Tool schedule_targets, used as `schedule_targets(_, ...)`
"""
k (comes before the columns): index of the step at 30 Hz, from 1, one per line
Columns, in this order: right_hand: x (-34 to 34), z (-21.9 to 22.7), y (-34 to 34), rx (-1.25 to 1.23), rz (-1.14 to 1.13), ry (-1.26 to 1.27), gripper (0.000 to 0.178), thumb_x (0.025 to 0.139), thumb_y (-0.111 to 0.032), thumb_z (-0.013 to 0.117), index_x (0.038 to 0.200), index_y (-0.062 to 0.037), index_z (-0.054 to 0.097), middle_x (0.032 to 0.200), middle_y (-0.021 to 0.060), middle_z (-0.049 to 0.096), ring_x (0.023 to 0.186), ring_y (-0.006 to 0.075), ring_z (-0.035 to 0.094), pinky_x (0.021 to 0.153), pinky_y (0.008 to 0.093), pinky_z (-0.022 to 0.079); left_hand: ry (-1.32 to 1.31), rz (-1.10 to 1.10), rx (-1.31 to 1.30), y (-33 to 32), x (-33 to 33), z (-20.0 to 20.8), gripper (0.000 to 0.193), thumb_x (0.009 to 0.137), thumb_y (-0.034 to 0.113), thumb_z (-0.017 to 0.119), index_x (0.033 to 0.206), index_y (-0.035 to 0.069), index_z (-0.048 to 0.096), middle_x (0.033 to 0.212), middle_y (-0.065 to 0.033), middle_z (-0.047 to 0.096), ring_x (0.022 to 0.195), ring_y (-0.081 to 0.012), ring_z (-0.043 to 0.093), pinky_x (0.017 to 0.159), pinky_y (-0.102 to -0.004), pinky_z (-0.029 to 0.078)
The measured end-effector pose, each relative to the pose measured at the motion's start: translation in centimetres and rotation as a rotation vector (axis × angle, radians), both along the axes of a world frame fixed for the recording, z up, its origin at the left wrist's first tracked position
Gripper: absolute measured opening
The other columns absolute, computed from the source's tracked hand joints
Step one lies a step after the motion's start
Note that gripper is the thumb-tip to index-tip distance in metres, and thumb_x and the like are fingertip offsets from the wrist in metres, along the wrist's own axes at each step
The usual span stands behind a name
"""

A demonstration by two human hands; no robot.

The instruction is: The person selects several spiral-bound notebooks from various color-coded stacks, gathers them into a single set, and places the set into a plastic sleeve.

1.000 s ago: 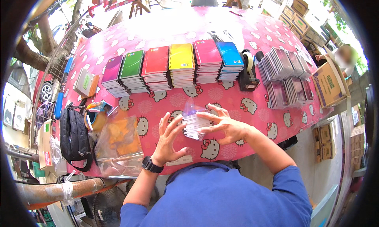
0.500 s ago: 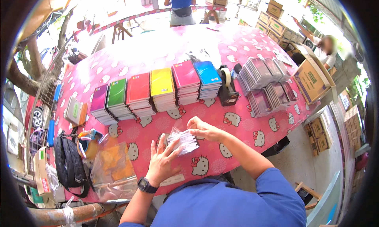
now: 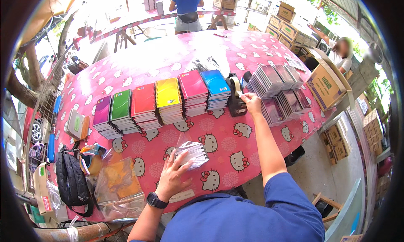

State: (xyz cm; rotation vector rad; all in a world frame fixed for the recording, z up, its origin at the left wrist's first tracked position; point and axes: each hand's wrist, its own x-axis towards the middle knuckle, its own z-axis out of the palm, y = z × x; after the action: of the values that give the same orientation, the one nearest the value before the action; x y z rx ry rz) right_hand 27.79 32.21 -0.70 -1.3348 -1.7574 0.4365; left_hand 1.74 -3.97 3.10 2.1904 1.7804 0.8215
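Note:
My left hand [image 3: 174, 174], with a dark watch on the wrist, grips the left side of a small stack of notebooks [image 3: 194, 154] in clear plastic. The stack lies on the pink table near my body, spiral bindings toward the right, and an open flap of the plastic stands up at its far side. Farther right, my right hand [image 3: 252, 103] reaches out with its fingertips pinched on a whitish end of tape [image 3: 239, 93]. That tape comes from the black tape dispenser [image 3: 238, 105], which holds a roll and stands beside the blue notebooks.
Notebook stacks in several colours, such as the yellow one [image 3: 168, 93], form a row beyond my hands. Wrapped notebook bundles [image 3: 277, 82] are piled right of the dispenser. A black backpack [image 3: 71, 181] and plastic bags [image 3: 120, 179] lie at left. Cartons [image 3: 326, 84] and two people are farther off.
My right hand has left the wrapped stack and moved right and away from me to the tape dispenser. My left hand stays at the stack, its fingers closer together.

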Motion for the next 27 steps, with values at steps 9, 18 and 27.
schedule_targets(9, 0.6, -1.6, -5.5, -1.054, 0.144, 0.782, 0.014, 0.082, -0.018, 0.067, 0.080, -0.0074, 0.059, 0.064, -0.0030, 0.053, 0.049, 0.0051, 0.042, 0.044, 0.0206, 0.033, -0.041, -0.005, -0.005, -0.1, 0.0, 0.4, 0.068, 0.058, 0.021, 0.076, 0.122, 0.022, 0.052, 0.140, -0.0056, 0.036, 0.130, -0.0387, 0.027, 0.104, -0.0508, 0.029)
schedule_targets(18, -10.3, 9.9, -15.5, -0.963, 1.124, -0.087, 0.021, 0.083, -0.024, 0.065, 0.083, -0.0038, 0.066, 0.066, -0.0013, 0.060, 0.056, 0.0041, 0.049, 0.049, 0.0197, 0.034, -0.027, -0.013, -0.059, -0.4, -0.4, 1.0, 0.075, 0.058, 0.021, 0.076, 0.128, 0.027, 0.049, 0.143, -0.0026, 0.031, 0.132, -0.0400, 0.023, 0.105, -0.0541, 0.027)
schedule_targets(27, -13.3, 12.4, -19.6, -0.248, 0.715, -1.111, 0.066, 0.061, -0.065, 0.066, 0.081, -0.0023, 0.069, 0.081, 0.0158, 0.067, 0.084, 0.0281, 0.065, 0.075, 0.0361, 0.051, 0.010, -0.057, -0.120, -0.2, -1.0, 1.8, 0.083, 0.053, 0.022, 0.081, 0.129, 0.025, 0.048, 0.147, -0.0090, 0.023, 0.134, -0.0415, 0.017, 0.105, -0.0546, 0.025)
